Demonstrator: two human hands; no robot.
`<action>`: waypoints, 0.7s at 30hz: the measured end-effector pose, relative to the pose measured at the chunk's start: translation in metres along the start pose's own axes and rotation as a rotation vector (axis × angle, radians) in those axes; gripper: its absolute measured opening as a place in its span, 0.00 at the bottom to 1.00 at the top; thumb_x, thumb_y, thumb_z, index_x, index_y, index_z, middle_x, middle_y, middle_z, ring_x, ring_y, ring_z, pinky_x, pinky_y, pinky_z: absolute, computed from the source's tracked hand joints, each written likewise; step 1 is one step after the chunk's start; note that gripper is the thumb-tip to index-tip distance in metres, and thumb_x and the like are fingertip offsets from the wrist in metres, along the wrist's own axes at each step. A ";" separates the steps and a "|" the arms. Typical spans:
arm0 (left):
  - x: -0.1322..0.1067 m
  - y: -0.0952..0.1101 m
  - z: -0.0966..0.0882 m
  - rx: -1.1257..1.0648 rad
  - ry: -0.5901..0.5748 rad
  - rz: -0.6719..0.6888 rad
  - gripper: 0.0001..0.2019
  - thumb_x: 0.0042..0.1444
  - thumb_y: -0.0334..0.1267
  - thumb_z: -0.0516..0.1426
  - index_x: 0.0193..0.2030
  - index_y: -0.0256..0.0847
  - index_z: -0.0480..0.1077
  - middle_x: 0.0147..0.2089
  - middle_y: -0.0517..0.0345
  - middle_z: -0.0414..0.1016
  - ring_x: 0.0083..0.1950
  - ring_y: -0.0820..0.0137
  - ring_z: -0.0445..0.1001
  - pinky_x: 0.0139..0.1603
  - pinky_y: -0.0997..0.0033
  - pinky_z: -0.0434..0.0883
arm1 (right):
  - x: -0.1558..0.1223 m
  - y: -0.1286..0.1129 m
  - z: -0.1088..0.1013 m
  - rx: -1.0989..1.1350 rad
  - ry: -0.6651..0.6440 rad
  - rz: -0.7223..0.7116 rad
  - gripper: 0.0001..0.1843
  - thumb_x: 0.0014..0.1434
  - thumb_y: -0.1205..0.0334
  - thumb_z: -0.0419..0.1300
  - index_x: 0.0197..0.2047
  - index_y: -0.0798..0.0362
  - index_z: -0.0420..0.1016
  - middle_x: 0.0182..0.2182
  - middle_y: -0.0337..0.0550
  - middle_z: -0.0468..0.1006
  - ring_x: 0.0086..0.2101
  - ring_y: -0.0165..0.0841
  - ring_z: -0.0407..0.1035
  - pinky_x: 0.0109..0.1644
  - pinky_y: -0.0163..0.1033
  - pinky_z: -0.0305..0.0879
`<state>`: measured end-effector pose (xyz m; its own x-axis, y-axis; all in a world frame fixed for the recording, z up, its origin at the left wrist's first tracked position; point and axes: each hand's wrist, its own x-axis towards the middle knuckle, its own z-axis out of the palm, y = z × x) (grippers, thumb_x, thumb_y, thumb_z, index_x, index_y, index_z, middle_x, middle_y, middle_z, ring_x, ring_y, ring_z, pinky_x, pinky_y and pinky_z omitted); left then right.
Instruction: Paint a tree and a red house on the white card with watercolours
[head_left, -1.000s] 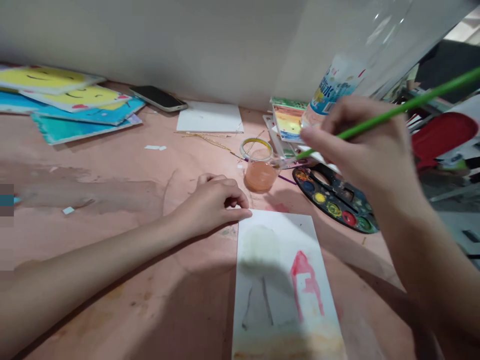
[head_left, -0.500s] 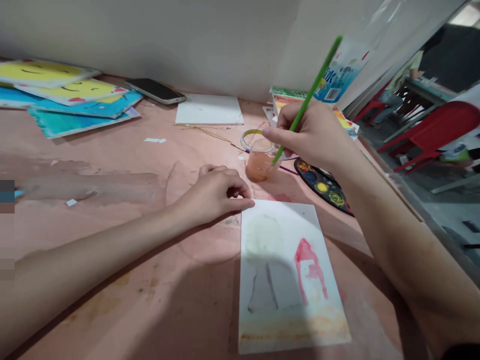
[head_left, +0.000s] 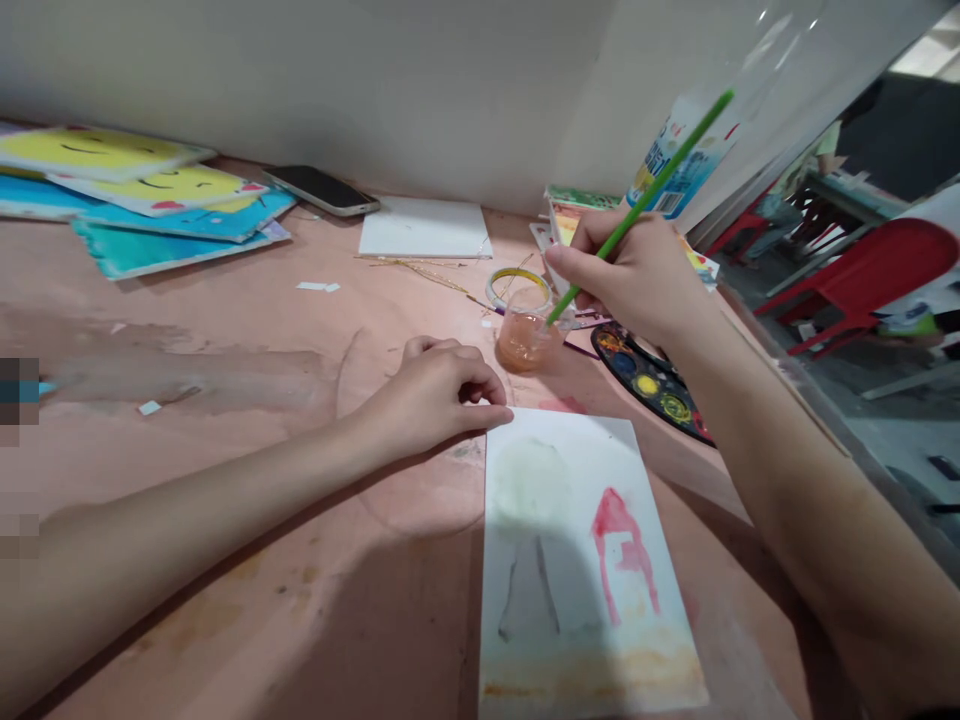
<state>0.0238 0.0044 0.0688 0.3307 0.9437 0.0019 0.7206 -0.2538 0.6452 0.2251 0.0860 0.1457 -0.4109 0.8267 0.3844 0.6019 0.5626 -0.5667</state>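
A white card with a red house shape, a grey trunk and a pale green blob lies on the pink table. My left hand rests curled at the card's top left corner, one fingertip pressing its edge. My right hand pinches a green paintbrush. The brush tip dips into a small clear cup of orange-tinted water. A black paint palette with coloured wells sits just right of the cup, partly under my right wrist.
Painted boards with yellow smiley faces are stacked at the far left. A phone and a blank white sheet lie by the wall. A tape ring, a plastic bottle and more painted cards stand behind the cup. Red chairs are off the right edge.
My right hand came down from beside the bottle to the cup and swung the brush upright, tip into the water. The left hand stayed on the card's corner.
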 end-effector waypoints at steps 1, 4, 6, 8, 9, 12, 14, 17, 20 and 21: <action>0.000 0.000 0.000 0.001 -0.003 0.002 0.06 0.56 0.43 0.70 0.33 0.46 0.82 0.31 0.65 0.78 0.44 0.63 0.75 0.61 0.52 0.54 | 0.000 0.001 -0.001 0.008 -0.020 0.003 0.27 0.67 0.70 0.66 0.20 0.46 0.60 0.16 0.33 0.67 0.19 0.31 0.61 0.27 0.42 0.53; 0.000 -0.002 0.000 0.000 -0.005 0.006 0.06 0.56 0.44 0.70 0.33 0.46 0.82 0.31 0.65 0.77 0.43 0.64 0.75 0.62 0.52 0.54 | 0.001 0.004 -0.003 -0.044 -0.005 -0.035 0.26 0.66 0.71 0.66 0.20 0.47 0.61 0.16 0.34 0.66 0.20 0.31 0.59 0.28 0.44 0.52; -0.001 -0.002 0.000 -0.001 -0.001 0.007 0.06 0.56 0.44 0.70 0.33 0.46 0.82 0.31 0.65 0.77 0.42 0.64 0.75 0.62 0.51 0.54 | 0.001 0.006 -0.004 -0.072 0.016 -0.069 0.26 0.65 0.71 0.66 0.20 0.47 0.61 0.17 0.34 0.65 0.21 0.31 0.59 0.29 0.44 0.52; -0.001 -0.002 0.000 -0.001 0.002 0.007 0.07 0.56 0.44 0.70 0.33 0.46 0.82 0.31 0.65 0.76 0.42 0.64 0.74 0.62 0.51 0.54 | 0.002 0.009 -0.002 -0.061 0.012 -0.092 0.25 0.66 0.70 0.66 0.20 0.47 0.62 0.17 0.34 0.67 0.22 0.32 0.60 0.30 0.44 0.53; -0.001 -0.002 0.000 -0.001 0.002 0.007 0.07 0.56 0.44 0.70 0.33 0.46 0.82 0.31 0.65 0.76 0.41 0.64 0.74 0.62 0.51 0.55 | 0.002 0.011 0.000 -0.054 0.011 -0.105 0.25 0.66 0.70 0.66 0.20 0.47 0.63 0.17 0.34 0.67 0.22 0.32 0.61 0.30 0.44 0.53; -0.002 -0.002 -0.001 -0.001 -0.001 0.008 0.07 0.56 0.45 0.70 0.33 0.45 0.82 0.31 0.65 0.76 0.41 0.65 0.74 0.62 0.51 0.55 | 0.001 0.014 0.005 -0.034 0.025 -0.126 0.25 0.65 0.70 0.66 0.20 0.48 0.62 0.16 0.34 0.68 0.22 0.31 0.62 0.29 0.43 0.55; -0.002 -0.003 0.000 -0.002 -0.001 0.010 0.08 0.56 0.45 0.70 0.33 0.46 0.82 0.31 0.65 0.76 0.41 0.65 0.74 0.62 0.51 0.55 | 0.001 0.014 0.009 0.027 0.028 -0.109 0.24 0.66 0.70 0.65 0.21 0.48 0.62 0.17 0.33 0.67 0.21 0.31 0.63 0.27 0.41 0.57; -0.002 -0.003 0.000 -0.002 0.005 0.016 0.07 0.56 0.45 0.69 0.33 0.46 0.82 0.32 0.64 0.77 0.42 0.64 0.74 0.62 0.50 0.55 | 0.001 0.013 0.010 0.100 0.021 -0.095 0.22 0.65 0.71 0.64 0.21 0.49 0.63 0.16 0.32 0.67 0.20 0.29 0.63 0.25 0.39 0.58; -0.002 -0.003 0.000 -0.002 0.014 0.021 0.07 0.56 0.45 0.69 0.32 0.46 0.82 0.32 0.63 0.78 0.42 0.63 0.74 0.62 0.51 0.56 | 0.002 0.011 0.004 0.103 0.049 -0.090 0.23 0.67 0.68 0.62 0.21 0.48 0.63 0.15 0.32 0.64 0.18 0.29 0.61 0.23 0.37 0.56; -0.002 -0.003 0.000 -0.001 0.015 0.021 0.07 0.56 0.45 0.69 0.32 0.46 0.82 0.31 0.62 0.78 0.42 0.63 0.74 0.61 0.51 0.56 | 0.002 0.010 0.000 0.093 0.087 -0.097 0.24 0.68 0.68 0.62 0.21 0.48 0.63 0.14 0.32 0.63 0.17 0.29 0.61 0.23 0.38 0.56</action>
<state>0.0207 0.0029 0.0672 0.3367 0.9412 0.0272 0.7128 -0.2737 0.6457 0.2303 0.0926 0.1410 -0.4003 0.7679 0.5001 0.4947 0.6405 -0.5874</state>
